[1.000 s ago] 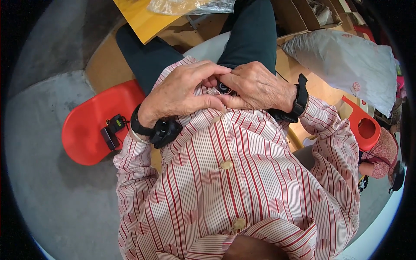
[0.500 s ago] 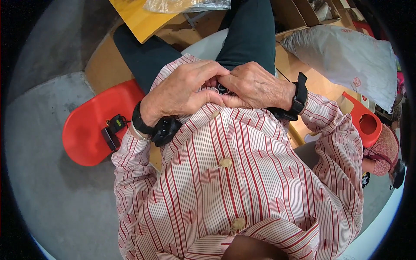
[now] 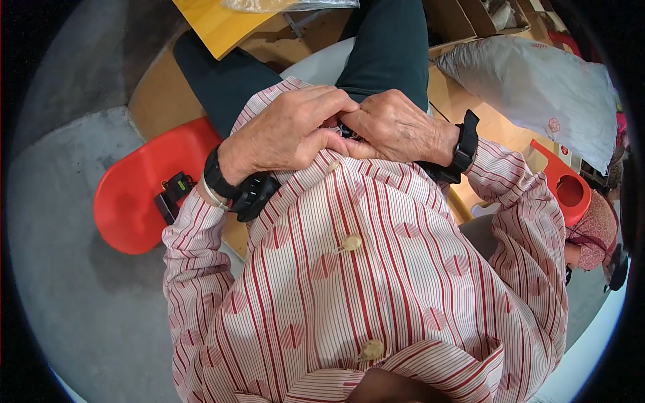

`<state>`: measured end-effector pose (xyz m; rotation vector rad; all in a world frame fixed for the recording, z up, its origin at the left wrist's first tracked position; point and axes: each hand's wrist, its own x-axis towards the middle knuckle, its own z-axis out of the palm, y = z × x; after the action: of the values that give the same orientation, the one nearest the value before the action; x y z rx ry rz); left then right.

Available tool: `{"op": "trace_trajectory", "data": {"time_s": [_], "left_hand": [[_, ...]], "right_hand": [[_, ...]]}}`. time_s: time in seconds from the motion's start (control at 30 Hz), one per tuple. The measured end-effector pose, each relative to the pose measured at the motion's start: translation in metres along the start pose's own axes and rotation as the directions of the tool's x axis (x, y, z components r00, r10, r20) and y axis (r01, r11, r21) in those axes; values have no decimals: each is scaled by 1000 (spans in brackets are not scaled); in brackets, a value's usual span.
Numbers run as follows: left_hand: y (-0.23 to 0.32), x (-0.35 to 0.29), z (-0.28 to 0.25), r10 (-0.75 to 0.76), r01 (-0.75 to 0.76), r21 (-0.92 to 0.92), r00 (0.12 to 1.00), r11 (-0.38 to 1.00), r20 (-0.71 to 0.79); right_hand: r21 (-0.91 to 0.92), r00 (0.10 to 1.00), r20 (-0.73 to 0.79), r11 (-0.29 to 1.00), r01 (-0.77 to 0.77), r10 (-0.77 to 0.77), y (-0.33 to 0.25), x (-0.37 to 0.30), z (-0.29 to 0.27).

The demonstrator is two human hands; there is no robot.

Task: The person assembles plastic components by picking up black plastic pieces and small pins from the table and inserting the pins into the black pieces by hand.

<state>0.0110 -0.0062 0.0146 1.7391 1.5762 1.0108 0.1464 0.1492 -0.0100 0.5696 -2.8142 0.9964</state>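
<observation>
In front of my waist my two hands come together with their fingertips bent inward. My left hand (image 3: 285,134) has its thumb and fingers closed in a pinch. Opposite it, my right hand (image 3: 400,127) is also closed, its fingers nearly touching those of the left. Between them shows a bit of a small dark thing (image 3: 347,131) with pale marks; the fingers cover most of it, and its kind cannot be made out. The red-and-white striped shirt (image 3: 302,289) that I wear lies just below my hands, with one of its buttons (image 3: 334,165) close to the fingertips.
On my left stands a red chair (image 3: 127,208) with a black device (image 3: 176,191) on its seat. Ahead are a yellow tabletop (image 3: 218,30), a clear plastic bag (image 3: 289,4) and cardboard boxes (image 3: 453,20). To the right lie a whitish sack (image 3: 531,94) and a red plastic seat (image 3: 568,191).
My hands keep their pinch, with only slight finger movement. My left elbow has shifted a little outward, and the surroundings have moved slightly in the picture.
</observation>
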Motion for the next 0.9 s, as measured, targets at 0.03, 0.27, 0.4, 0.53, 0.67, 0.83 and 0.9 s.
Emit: {"op": "trace_trajectory", "data": {"time_s": [0.03, 0.27, 0.4, 0.53, 0.67, 0.83, 0.9], "left_hand": [[0, 0, 0, 0, 0, -2, 1000, 1000, -1], [-3, -1, 0, -9, 10, 28, 1000, 1000, -21], [-1, -4, 5, -16, 16, 5, 997, 1000, -78], [9, -3, 2, -110, 100, -116, 990, 988, -85], [3, -9, 0, -235, 213, -321, 971, 923, -30], [8, -1, -2, -416, 386, -590, 905, 709, 93], [8, 1, 1, -406, 358, -602, 912, 714, 61]], "right_hand": [[-11, 1000, -20, 1000, 5, -5, -1, 0, 0], [35, 1000, -15, 999, 10, -9, 1, 2, -1], [0, 1000, 3, 1000, -1, 1, 1, 0, -5], [-3, 1000, 0, 1000, -5, 5, 0, 2, -13], [-36, 999, -42, 999, 20, -22, -1, 2, -15], [-147, 998, -54, 988, 36, -44, -4, 3, -21], [-135, 997, -71, 990, 31, -41, -4, 4, -20]]}}
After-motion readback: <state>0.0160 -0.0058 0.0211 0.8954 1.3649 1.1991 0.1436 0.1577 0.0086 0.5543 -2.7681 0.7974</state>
